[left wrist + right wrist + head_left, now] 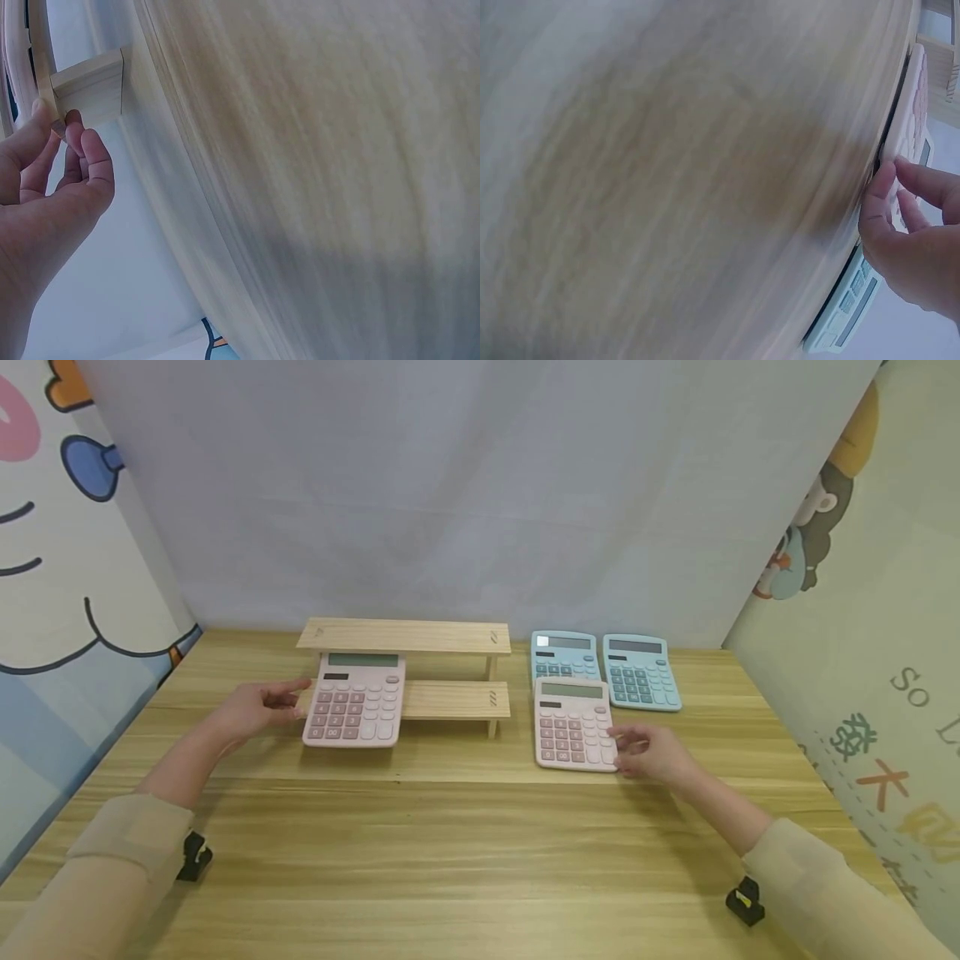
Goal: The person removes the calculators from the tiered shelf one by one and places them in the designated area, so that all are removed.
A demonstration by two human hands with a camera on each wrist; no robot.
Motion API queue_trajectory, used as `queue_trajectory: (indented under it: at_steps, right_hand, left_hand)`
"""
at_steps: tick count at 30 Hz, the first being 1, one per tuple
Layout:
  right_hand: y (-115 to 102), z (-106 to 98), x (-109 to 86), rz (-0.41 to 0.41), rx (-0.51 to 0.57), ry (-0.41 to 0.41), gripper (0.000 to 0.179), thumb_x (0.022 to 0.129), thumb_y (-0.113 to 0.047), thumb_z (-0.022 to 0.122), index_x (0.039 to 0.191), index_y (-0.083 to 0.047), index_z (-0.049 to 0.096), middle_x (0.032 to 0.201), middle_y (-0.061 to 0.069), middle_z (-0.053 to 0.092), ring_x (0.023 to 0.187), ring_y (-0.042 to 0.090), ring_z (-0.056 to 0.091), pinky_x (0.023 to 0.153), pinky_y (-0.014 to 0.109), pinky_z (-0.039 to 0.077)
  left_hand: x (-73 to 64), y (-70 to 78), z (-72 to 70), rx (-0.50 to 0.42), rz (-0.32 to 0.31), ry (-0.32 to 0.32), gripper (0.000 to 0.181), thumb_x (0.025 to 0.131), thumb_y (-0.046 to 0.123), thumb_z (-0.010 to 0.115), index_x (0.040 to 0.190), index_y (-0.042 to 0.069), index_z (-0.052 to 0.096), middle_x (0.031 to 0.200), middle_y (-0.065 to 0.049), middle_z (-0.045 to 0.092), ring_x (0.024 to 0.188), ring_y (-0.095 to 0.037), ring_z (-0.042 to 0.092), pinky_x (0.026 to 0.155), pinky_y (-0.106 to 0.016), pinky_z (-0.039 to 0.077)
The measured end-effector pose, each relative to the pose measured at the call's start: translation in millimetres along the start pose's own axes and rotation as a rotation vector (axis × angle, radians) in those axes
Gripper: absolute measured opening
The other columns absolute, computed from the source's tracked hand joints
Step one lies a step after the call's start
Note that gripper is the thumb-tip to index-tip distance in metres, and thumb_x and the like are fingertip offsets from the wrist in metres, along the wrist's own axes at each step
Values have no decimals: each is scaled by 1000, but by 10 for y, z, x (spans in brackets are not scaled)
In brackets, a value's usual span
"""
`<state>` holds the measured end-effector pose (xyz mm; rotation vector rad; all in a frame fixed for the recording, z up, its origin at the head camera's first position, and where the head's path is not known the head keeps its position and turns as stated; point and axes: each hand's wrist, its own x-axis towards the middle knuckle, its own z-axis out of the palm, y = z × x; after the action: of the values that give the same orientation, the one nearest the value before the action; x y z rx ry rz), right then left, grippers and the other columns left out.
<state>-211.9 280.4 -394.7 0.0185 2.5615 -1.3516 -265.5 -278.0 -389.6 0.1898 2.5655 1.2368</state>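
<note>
Sleeves: beige, your left sleeve point(112, 852) and right sleeve point(832, 885) run in from the lower corners, with a small black device point(195, 857) beside the left one and a second black device point(745, 902) beside the right.
Wooden table: its bare striped top point(450, 860) spreads between your forearms.
Right hand: your right hand point(656, 756) reaches in from the right, thumb and forefinger pinching the edge of the right pink calculator.
Right pink calculator: face up on the right point(573, 735), it overlaps the lower part of a blue one in the head view; you cannot tell whether the two touch.
Left hand: your left hand point(262, 706) is at the left end of the lower board point(456, 699), thumb and fingertips pinching that wood, the other fingers bent.
Left pink calculator: just beside your left fingers, it point(352, 702) lies over the lower board's left part, keys towards you, near edge jutting past the board's front.
Upper board: pale wood point(405, 635), above and behind the lower one.
Blue calculators: one point(564, 647) is partly hidden behind the right pink one; the other blue calculator point(641, 668) is just to its right.
Backdrop: grey-white cloth point(465, 485), with cartoon-printed walls point(67, 577) at both sides.
</note>
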Motion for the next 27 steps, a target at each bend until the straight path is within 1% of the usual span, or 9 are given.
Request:
queue_trajectory:
  at_steps: [4, 9, 14, 17, 18, 21, 27]
  right_hand:
    - [-19, -10, -8, -22, -44, 8, 49, 80, 5, 68, 127, 6, 53, 122, 28, 53, 92, 20, 63, 71, 26, 56]
    - [-68, -35, -32, -45, -80, 18, 49, 80, 4, 68, 127, 4, 55, 123, 27, 53, 89, 19, 63, 69, 26, 56]
    - [-156, -55, -77, -82, -141, 30, 47, 83, -3, 68, 128, 1, 56, 124, 24, 54, 96, 25, 60, 71, 27, 55]
    - [-200, -50, -89, -122, -157, 30, 47, 84, -7, 69, 128, 0, 56, 122, 22, 56, 100, 28, 59, 73, 25, 54]
    - [-215, -45, -88, -142, -153, 28, 47, 84, -7, 69, 128, 0, 56, 121, 22, 57, 100, 28, 59, 73, 25, 54]
    - [-285, -8, -98, -164, -137, 23, 48, 84, -9, 69, 129, 0, 55, 120, 22, 58, 99, 27, 59, 74, 24, 53]
    - [-456, 99, -140, -172, -85, 6, 50, 85, -10, 69, 131, -1, 53, 122, 22, 57, 100, 27, 60, 75, 26, 53]
  left_hand:
    - [-5, 5, -1, -3, -3, -2, 61, 95, 18, 58, 148, 9, 30, 138, -29, 37, 125, -40, 36, 103, -53, 34]
    - [-7, 10, 0, -11, -8, -9, 61, 95, 19, 58, 148, 9, 29, 139, -29, 36, 127, -41, 35, 104, -55, 32]
    - [-7, 9, -4, 4, -11, -8, 62, 95, 21, 58, 148, 10, 29, 139, -30, 36, 127, -41, 34, 104, -56, 31]
    - [-9, 9, -6, 4, -7, -6, 61, 95, 20, 58, 148, 10, 29, 139, -30, 37, 126, -41, 35, 104, -55, 32]
    - [-9, 10, -6, 3, -7, -5, 61, 95, 20, 58, 148, 9, 29, 138, -30, 37, 126, -41, 35, 104, -55, 32]
    - [-12, 15, -6, -3, -6, -5, 61, 95, 19, 58, 148, 9, 29, 138, -30, 37, 126, -40, 36, 104, -55, 33]
    - [-9, 13, -6, -2, 0, -3, 61, 95, 19, 58, 148, 8, 30, 138, -30, 38, 125, -40, 37, 103, -54, 34]
